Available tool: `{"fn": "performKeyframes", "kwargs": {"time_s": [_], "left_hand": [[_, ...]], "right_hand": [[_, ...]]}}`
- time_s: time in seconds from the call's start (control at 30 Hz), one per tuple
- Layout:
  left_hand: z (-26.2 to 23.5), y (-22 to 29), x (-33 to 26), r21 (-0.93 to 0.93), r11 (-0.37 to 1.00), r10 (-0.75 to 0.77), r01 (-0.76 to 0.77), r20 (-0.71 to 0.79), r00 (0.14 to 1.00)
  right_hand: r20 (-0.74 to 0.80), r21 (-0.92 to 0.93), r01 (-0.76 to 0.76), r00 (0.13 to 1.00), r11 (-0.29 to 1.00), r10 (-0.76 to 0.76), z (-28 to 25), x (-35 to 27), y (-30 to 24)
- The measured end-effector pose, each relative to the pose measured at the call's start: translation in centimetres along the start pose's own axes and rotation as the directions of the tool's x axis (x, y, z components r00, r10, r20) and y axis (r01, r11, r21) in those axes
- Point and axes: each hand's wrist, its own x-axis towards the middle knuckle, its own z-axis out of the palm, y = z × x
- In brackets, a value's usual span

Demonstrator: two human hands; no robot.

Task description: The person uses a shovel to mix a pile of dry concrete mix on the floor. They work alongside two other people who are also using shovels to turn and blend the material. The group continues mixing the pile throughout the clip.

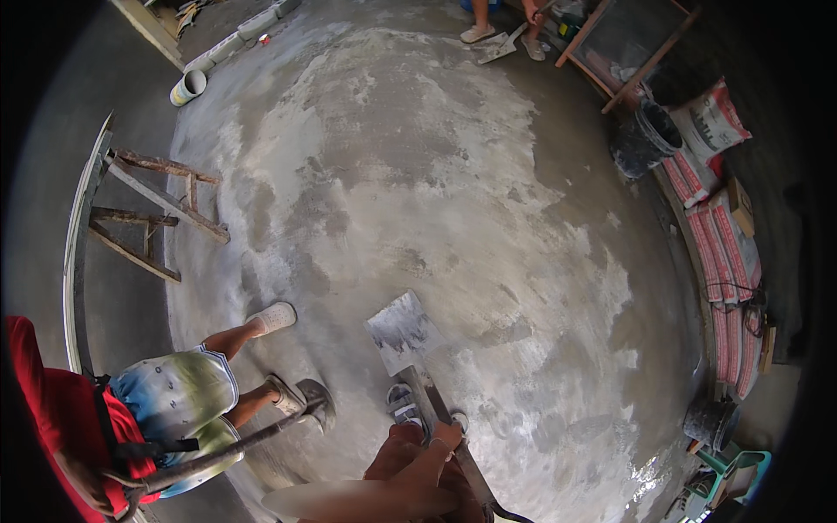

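Note:
My left hand (447, 436) is closed round the shaft of a flat, square-bladed shovel (404, 336). The blade, smeared grey and dark, rests at or just above the concrete floor (392, 209) ahead of my feet; the exact contact cannot be made out. From there the shaft (475, 479) slants down to the right and leaves the lower edge. My right hand is not visible. One of my sandalled feet (404, 405) shows left of the shaft. Pale and dark grey patches, some with a wet sheen, cover the floor.
Close on my left, a person in a red top (78, 418) holds another shovel (318, 405). Beyond stands a wooden trestle (166, 196). A person's feet and a shovel (497, 50) are far ahead. Along the right are a framed screen (628, 44), a black bucket (647, 135) and stacked sacks (724, 253).

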Motion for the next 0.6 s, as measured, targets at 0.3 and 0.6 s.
{"fn": "performKeyframes", "kwargs": {"time_s": [0.3,0.6], "left_hand": [[-20.7,9.3,15.4,-0.139,0.987,0.083,-0.080,0.012,0.996],[-44.4,25.4,32.6,-0.075,0.975,0.193,-0.210,-0.182,0.964]], "right_hand": [[0.136,0.034,-0.144,0.981,0.989,0.138,20.3,-0.7,-3.1],[0.345,0.079,-0.323,0.896,0.943,0.278,54.4,-3.8,-8.8]]}}
